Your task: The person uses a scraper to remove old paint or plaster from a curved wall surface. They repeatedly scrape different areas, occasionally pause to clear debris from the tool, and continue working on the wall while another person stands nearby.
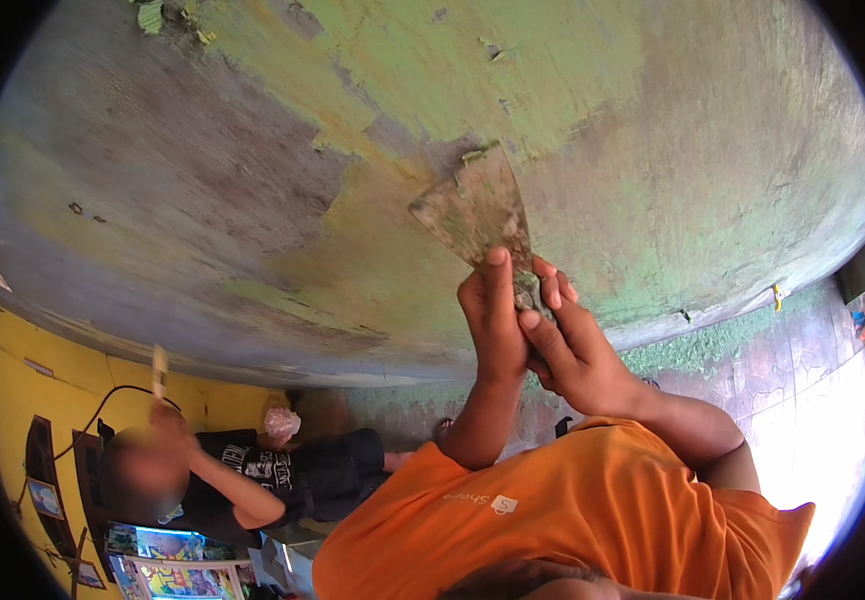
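Note:
A wide-bladed putty knife (pixel 484 205) with a dirty, stained blade is held in both hands against a wall (pixel 602 220) of patchy green paint. My left hand (pixel 494 325) grips it where the blade meets the handle, its thumb pressed on the blade's base. Around the handle, my right hand (pixel 584 362) is closed just beside the left. The blade's far edge lies at a border between green paint and bare grey-brown surface, with a small curl of green paint (pixel 474 155) on it. My fingers hide most of the handle.
At the lower left a co-worker (pixel 247 465) in dark clothes raises a light-coloured tool (pixel 159 372); near them is a pinkish bag (pixel 281 421). Green flakes (pixel 712 335) litter the floor along the wall's foot. Lit screens (pixel 170 543) stand beyond the co-worker.

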The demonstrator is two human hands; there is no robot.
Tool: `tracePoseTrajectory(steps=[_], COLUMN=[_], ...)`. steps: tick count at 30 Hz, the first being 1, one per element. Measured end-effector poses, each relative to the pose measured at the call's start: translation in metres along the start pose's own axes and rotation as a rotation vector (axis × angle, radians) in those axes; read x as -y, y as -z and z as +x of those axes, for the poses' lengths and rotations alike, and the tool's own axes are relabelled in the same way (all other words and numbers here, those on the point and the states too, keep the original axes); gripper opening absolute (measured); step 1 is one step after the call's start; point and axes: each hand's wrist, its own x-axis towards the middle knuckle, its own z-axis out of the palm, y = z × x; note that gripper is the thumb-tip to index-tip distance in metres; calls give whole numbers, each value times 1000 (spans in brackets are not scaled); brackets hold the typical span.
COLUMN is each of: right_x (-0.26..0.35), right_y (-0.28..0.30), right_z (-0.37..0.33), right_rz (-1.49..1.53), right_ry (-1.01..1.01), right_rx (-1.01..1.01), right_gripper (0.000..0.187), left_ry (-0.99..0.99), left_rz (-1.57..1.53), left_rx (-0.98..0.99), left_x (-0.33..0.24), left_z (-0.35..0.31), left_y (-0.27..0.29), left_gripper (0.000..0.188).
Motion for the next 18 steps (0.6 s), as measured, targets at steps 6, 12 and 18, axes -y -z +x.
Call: tracePoseTrajectory(steps=[6,12,18], right_x=[14,19,19], right_y=[0,7,6], right_z=[-1,1,5], right_rz=[-96,-120,-158], right_ry=[213,33,0], right_rx=[-134,31,-37], right_gripper=[35,39,40], left_ry=[115,-61,-10], left_rz=[-1,-71,-48], left_rx=[54,-47,-10], left_x=[-2,0,-3], left_z=[1,2,5], left_y=[-10,-10,-12], left_gripper=[51,49,48])
